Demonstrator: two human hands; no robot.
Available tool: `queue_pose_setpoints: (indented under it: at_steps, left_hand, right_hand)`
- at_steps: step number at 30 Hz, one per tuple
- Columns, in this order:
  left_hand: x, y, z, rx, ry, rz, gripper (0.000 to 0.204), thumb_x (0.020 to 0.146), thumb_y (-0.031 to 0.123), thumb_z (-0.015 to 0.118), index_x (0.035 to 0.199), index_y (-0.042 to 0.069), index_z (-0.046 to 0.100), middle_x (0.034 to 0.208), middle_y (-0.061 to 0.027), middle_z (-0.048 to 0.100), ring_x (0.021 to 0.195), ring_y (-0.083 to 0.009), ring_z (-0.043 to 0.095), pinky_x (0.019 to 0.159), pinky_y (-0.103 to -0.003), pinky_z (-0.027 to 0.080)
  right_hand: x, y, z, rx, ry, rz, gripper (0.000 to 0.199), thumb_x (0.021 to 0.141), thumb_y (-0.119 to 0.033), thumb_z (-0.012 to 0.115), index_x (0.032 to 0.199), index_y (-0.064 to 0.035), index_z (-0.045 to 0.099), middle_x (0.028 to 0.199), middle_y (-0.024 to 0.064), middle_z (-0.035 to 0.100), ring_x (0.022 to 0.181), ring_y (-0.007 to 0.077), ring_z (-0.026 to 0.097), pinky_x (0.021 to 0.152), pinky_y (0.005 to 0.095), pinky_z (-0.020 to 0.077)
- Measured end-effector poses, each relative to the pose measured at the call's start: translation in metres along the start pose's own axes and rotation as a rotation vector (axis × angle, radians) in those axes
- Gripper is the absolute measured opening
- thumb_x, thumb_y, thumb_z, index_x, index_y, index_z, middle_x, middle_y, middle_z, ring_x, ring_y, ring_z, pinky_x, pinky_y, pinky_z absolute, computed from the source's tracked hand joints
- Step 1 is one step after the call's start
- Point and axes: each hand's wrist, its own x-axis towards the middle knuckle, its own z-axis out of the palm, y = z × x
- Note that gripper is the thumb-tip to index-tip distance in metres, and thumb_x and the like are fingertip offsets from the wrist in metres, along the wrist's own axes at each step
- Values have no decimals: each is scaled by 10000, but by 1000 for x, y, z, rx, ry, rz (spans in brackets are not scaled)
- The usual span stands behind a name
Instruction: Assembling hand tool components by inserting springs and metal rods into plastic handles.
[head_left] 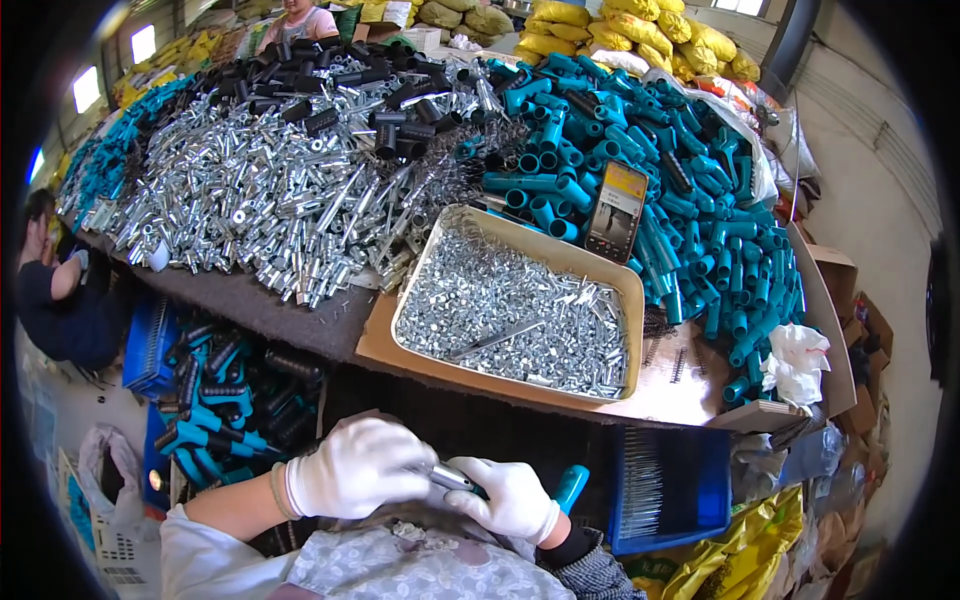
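Observation:
My left hand (pixel 362 468), in a white glove, is closed around one end of a silver metal shaft (pixel 452 477). My right hand (pixel 505 498), also gloved, grips the other end, where a bit of dark teal shows under the fingers. A teal plastic handle (pixel 570 487) pokes out behind the right hand; whether it joins the shaft is hidden. Both hands are above my lap, just below the bench edge. On the bench in front of them stands a cream tray (pixel 632 350) of small metal pins and springs, with a slim metal tool (pixel 497 339) lying across them.
Loose metal parts (pixel 270 190) are heaped left of the tray, teal handles (pixel 690 190) to the right. A phone (pixel 616 210) leans by the tray. Below the bench stand a blue bin of long springs (pixel 715 520) and finished-looking teal-and-black pieces (pixel 215 420). Another person (pixel 65 290) sits far left.

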Motion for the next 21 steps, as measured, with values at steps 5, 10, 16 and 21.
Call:
queue_pose_setpoints:
  at_steps: [5,10,16,21]
  left_hand:
    - [-11,-1,15,-578,8,-690,247,883,269,719,1021,65,711,925,-114,686,886,-283,651,796,-364,522]
    - [-8,0,11,-47,56,-144,212,806,200,727,996,106,705,1025,-48,660,959,-247,632,809,-397,507]
    - [-17,-3,23,-305,66,-368,226,840,213,717,1014,70,694,947,-67,676,895,-259,657,789,-370,525]
    - [-13,-4,22,-314,95,-576,288,804,247,767,1030,84,694,950,-83,674,834,-279,665,740,-365,535]
  right_hand:
    - [3,0,3,-23,-35,8,416,894,-397,669,1154,-75,627,899,154,688,757,352,682,646,411,543]
    - [2,-3,-2,-43,-33,11,411,896,-392,664,1156,-77,623,879,153,681,753,356,675,645,417,538]
    - [2,1,6,-55,-30,0,392,895,-386,660,1139,-82,623,872,145,677,737,357,672,627,421,533]
    - [4,1,5,-141,-38,30,396,893,-381,661,1151,-83,624,853,145,673,720,348,674,618,416,536]
